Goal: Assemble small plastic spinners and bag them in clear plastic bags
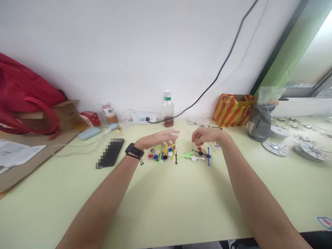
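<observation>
My left hand [163, 139] is stretched flat over a small pile, its fingers extended and apart from any grip. Beneath it lie round coloured discs [165, 158] and thin arrow-shaped pointers [176, 159] in black, yellow and green. My right hand [204, 135] is curled, fingertips pinched at the round end of a red pointer [199, 148]. Around that piece lie a green pointer [187, 156], a white pointer [194, 158], a black pointer [200, 153] and an upright-lying blue pointer [208, 156]. Part of the pile is hidden under my left hand.
A dark phone [111, 153] lies to the left. Against the wall stand a bottle [168, 112], a power strip [141, 118] and a striped bag [230, 110]. On the right are a grey bag [259, 122] and white discs [275, 148]. A black cable [220, 71] hangs down the wall.
</observation>
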### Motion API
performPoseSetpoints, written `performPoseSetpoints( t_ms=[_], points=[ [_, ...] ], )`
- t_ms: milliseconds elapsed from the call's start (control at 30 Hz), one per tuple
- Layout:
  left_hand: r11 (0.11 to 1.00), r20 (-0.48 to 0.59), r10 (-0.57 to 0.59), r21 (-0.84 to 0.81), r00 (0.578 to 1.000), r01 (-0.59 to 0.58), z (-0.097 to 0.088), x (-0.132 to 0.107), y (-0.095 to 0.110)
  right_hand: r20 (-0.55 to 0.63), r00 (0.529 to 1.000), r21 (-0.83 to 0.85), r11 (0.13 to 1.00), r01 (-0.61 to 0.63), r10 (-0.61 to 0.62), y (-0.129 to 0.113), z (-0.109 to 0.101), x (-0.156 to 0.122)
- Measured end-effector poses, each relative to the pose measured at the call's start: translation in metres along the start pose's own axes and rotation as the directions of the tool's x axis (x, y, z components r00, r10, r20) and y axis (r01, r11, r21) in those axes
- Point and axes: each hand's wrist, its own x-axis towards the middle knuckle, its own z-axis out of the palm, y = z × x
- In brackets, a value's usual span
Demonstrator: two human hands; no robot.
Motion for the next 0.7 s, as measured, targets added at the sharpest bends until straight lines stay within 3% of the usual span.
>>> performPoseSetpoints(
  t_ms=[367, 467, 633, 700],
  points=[
    [0.998, 0.044, -0.064, 0.007, 0.997, 0.063, -0.003, -0.005, 0.003, -0.339, 0.931, 0.135, 0.972, 0.191, -0.135, -0.003, -0.013, -0.022],
    [0.999, 0.041, -0.052, -0.011, 0.998, 0.052, -0.007, -0.005, -0.001, -0.471, 0.872, 0.166, 0.956, 0.241, -0.137, -0.003, -0.018, -0.03],
    [0.998, 0.036, -0.022, -0.05, 0.999, 0.023, -0.009, -0.004, -0.004, -0.688, 0.715, 0.288, 0.859, 0.423, -0.121, -0.002, -0.026, -0.041],
    [0.997, 0.035, -0.013, -0.071, 0.999, 0.015, -0.008, -0.004, -0.004, -0.705, 0.696, 0.301, 0.83, 0.469, -0.138, -0.004, -0.027, -0.043]
  ],
)
